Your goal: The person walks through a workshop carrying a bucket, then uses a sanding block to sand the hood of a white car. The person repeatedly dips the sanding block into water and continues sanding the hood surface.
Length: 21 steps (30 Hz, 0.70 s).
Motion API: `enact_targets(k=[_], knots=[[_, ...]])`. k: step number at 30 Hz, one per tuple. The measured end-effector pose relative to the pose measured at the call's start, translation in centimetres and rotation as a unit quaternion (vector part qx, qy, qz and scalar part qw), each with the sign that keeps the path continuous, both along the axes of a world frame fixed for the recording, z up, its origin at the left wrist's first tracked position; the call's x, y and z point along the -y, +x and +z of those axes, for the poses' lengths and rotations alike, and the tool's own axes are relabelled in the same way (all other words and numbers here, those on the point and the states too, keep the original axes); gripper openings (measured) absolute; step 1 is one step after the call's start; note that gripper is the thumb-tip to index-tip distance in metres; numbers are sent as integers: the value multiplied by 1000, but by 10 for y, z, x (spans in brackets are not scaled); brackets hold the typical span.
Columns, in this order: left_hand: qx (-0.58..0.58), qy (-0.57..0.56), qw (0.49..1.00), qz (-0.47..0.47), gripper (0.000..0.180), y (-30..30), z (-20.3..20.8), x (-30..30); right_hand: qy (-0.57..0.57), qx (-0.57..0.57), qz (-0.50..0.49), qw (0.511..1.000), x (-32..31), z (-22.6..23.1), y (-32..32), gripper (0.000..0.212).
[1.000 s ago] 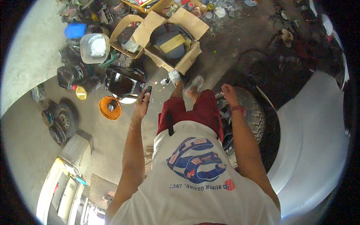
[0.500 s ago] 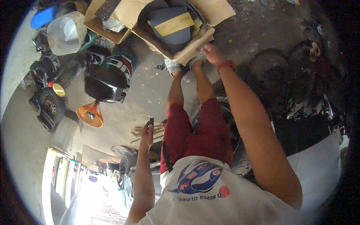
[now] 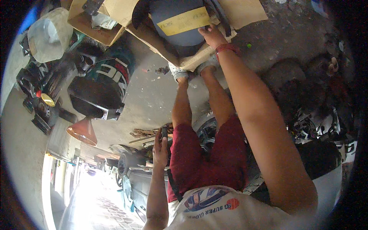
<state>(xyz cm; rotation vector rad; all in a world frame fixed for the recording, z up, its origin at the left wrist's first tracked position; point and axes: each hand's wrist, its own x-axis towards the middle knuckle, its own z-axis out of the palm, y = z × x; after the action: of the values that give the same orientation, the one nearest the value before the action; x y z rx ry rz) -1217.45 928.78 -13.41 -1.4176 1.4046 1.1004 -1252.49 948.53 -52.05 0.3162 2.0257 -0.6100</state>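
Note:
My left hand (image 3: 160, 152), low beside my shorts, is closed around a small dark oblong object (image 3: 165, 132) whose kind I cannot make out. Stretched forward, my right hand (image 3: 213, 36) reaches over the near right rim of an open cardboard box (image 3: 195, 58). Its fingers are pinched together at the right end of a yellow band (image 3: 182, 22). That band crosses a dark grey flat piece (image 3: 165, 7) lying in the box, among black curved parts. Something small and dark shows at the right fingertips, too small to name.
A second cardboard box (image 3: 82, 28) and a cloudy plastic container (image 3: 50, 36) stand at the far left. Nearer lie a black-and-green container (image 3: 96, 94) and an orange funnel (image 3: 83, 132). Dark round shapes (image 3: 285, 78) and clutter cover the right side. A tyre (image 3: 205, 124) is behind my legs.
My right hand has moved from outside the box's rim to the yellow band inside. The left hand still grips its dark object. The whole view has shifted a little.

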Motion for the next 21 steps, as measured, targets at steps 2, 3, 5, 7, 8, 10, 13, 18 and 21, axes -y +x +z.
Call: enact_targets(k=[2, 3, 5, 7, 8, 10, 13, 18, 21], knots=[[-55, -17, 998, -31, 59, 17, -10, 6, -17, -2, -159, 987, -3, -33, 5, 87], [-61, -18, 998, -9, 60, 19, -9, 6, -57, 12, -209, 976, 6, -24, 8, 87], [-76, -16, 996, 33, 60, 22, -9, 5, -129, 38, -312, 940, 24, -2, 8, 86], [-54, -11, 997, 45, 60, 24, -8, 5, -169, 45, -314, 933, 29, 11, 16, 82], [-44, -9, 998, 51, 60, 26, -7, 5, -99, -10, -290, 952, 40, 22, 25, 63], [-19, -15, 999, 36, 58, 38, -5, 3, -182, -26, -319, 930, 59, 59, 44, 51], [-12, -23, 999, -20, 56, 51, -8, 3, -297, -123, -116, 940, 76, 85, 84, 42], [-24, -40, 998, -42, 57, 54, -3, 3, -256, -103, 100, 956, 93, 131, 111, 68], [-61, -31, 998, -15, 58, 46, -2, 6, -258, -123, 134, 949, 96, 121, 126, 75]])
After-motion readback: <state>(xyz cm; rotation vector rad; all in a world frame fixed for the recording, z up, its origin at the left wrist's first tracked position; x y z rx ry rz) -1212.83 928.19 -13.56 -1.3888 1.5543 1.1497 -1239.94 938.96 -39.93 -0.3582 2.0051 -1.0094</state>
